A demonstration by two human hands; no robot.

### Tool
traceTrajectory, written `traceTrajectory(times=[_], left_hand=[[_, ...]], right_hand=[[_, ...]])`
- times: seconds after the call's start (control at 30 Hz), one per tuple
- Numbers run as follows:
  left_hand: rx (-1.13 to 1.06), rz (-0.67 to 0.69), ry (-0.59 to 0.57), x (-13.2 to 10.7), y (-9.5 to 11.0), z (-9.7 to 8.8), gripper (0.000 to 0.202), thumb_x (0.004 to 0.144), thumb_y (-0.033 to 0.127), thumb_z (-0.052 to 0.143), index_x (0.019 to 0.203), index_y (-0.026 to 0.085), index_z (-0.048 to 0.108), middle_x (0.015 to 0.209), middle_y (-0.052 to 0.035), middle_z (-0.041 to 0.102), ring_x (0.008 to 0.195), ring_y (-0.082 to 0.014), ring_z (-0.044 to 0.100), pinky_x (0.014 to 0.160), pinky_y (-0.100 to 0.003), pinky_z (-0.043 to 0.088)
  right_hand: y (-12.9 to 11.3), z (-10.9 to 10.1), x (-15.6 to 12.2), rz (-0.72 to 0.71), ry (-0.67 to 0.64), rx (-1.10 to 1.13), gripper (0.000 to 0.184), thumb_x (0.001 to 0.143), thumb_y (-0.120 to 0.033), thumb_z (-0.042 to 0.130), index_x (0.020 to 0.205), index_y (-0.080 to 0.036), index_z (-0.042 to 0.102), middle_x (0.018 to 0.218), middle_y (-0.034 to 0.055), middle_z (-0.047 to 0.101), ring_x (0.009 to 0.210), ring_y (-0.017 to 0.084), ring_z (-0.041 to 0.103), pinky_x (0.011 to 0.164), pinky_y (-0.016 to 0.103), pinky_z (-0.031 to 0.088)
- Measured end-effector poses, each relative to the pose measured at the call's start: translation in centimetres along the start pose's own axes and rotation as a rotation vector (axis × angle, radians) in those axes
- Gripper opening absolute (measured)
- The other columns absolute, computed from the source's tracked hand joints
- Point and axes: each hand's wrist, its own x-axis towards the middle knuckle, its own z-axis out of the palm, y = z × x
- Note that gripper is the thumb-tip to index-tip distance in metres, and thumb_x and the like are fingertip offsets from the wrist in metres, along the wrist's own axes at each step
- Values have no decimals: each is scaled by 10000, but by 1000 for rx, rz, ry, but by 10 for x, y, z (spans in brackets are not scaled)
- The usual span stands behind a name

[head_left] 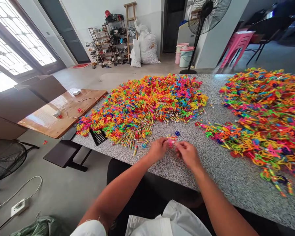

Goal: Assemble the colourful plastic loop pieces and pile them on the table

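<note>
Over the speckled stone tabletop, my left hand and my right hand meet at a small pink plastic piece. Both hands are closed, fingertips pinched at opposite sides of it; its exact kind is blurred and partly hidden. Just beyond lies a dark blue plastic loop. To the left of my hands are several short tubes with patterned wraps, one single tube nearest the table edge, and a light blue ring-shaped piece.
A large heap of colourful plastic pieces covers the table's far middle; another heap spreads along the right. A black slotted tray sits at the left edge. Beside it stands a low wooden table. A standing fan is behind.
</note>
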Motion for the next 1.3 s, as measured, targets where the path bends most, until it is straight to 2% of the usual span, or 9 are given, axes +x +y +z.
traceTrajectory(times=[0.13,0.23,0.33,0.43,0.57,0.67,0.83,1.1,1.3], left_hand=[[362,73,151,35,-11,-38,275,965,290,522,1172,215,687,1155,-142,673,1147,-310,573,1034,-436,416],[653,4,159,62,-20,-69,282,942,291,544,1157,183,691,1234,-192,620,1237,-377,494,1033,-497,406],[831,5,144,78,-30,-85,318,928,287,552,1196,173,681,1347,-207,565,1277,-405,454,1033,-529,390],[887,47,60,83,-39,-89,307,946,294,528,1186,192,690,1380,-182,567,1286,-398,454,1038,-541,381],[829,158,-60,76,-47,-96,318,974,285,487,1209,222,691,1415,-143,569,1301,-357,473,1061,-509,392],[741,265,-110,62,-52,-106,344,1012,303,431,1241,252,682,1419,-107,583,1314,-297,492,1108,-460,387],[772,286,-77,36,-55,-109,285,933,386,615,1150,231,714,1465,-131,548,1423,-345,390,1196,-528,282],[807,244,-64,33,-39,-100,266,854,221,660,1120,215,660,1384,-145,585,1376,-342,424,1207,-565,215],[608,220,-7,31,-30,-103,136,884,292,654,1008,241,679,1097,-105,664,1160,-299,557,1093,-466,383]], right_hand=[[-15,-53,36,-63,454,382,402,710,-527,819,881,-212,636,689,-48,661,452,65,514,422,177,430],[-24,-56,61,-31,516,506,325,760,-482,743,911,-219,628,770,-33,699,469,62,526,446,177,452],[-26,-7,75,7,270,108,265,814,-423,684,965,-207,660,849,22,742,502,112,587,464,235,483],[-27,68,85,-87,-90,-677,238,955,-306,500,1056,-200,688,983,63,766,711,167,706,637,275,545],[-31,142,98,-133,-154,-908,246,924,-246,600,1134,-164,698,1196,159,723,1127,278,680,934,348,501],[-31,159,103,-123,-158,-1021,345,941,-234,577,1260,-118,644,1294,232,660,1176,325,657,970,396,478],[-24,137,98,-100,-209,-1153,283,937,-255,586,1172,-136,690,1188,211,710,1149,324,672,949,377,478],[-17,79,64,-79,-192,-1298,266,942,-295,565,1138,-157,679,1142,174,724,1066,300,691,843,350,494],[-19,80,61,-218,-174,-1280,270,950,-333,606,1166,-180,660,1270,174,646,1045,277,681,850,350,489]])
